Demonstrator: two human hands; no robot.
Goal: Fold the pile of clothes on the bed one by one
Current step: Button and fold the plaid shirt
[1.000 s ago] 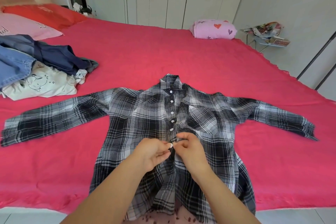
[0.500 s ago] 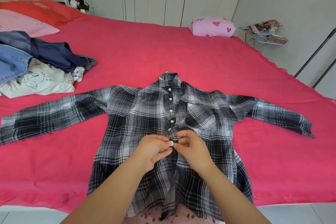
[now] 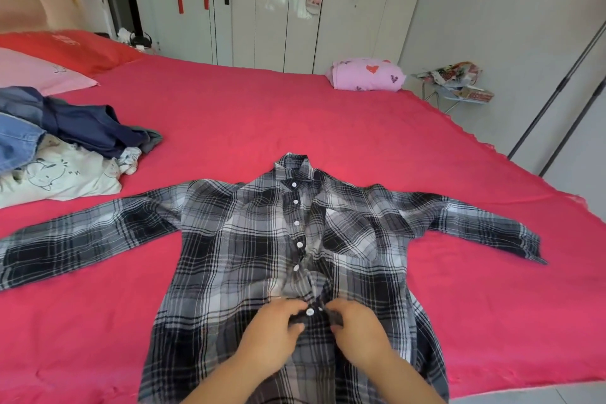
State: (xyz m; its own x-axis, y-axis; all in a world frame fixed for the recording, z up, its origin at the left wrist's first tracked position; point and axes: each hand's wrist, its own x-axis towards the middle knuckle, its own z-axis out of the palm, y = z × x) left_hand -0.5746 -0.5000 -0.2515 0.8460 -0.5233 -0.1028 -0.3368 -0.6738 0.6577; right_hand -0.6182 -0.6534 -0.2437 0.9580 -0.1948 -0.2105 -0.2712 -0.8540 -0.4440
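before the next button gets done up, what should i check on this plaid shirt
1. The plaid shirt lies face up with sleeves spread: ok.
2. The left hand and right hand pinch the front edges either side of the white button: ok.
3. That button is through its hole: cannot tell.
4. The upper buttons are all fastened: cannot tell, the front gapes just above the hands.
5. The hem lies flat on the bed: not ok, it runs past the near edge.
6. The pile of clothes is apart from the shirt: ok.
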